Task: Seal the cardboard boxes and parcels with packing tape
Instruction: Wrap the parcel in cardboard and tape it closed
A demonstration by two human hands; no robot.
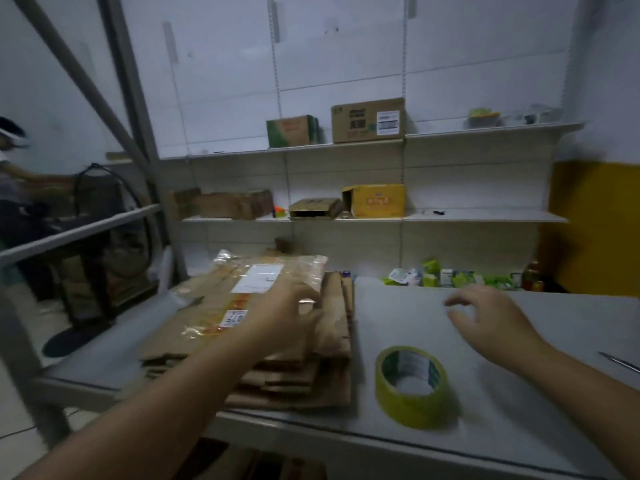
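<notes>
The left hand (287,313) reaches over a stack of flat cardboard (304,375) on the left half of the table (519,431) and lies at the right edge of the parcel (249,289), a plastic-wrapped bundle with white labels on top of that stack. Its fingers are bent over the edge and the thumb sits just below them, so it seems to pinch the parcel's rim, though motion blur softens the contact. The right hand (485,323) hangs above the bare table top to the right, palm down, fingers (453,301) loosely curled and a little spread, holding nothing and touching nothing that can be made out. The tape (412,386), a yellowish roll, lies flat on the table near the front edge, just right of the stack and below the right hand, apart from both hands
</notes>
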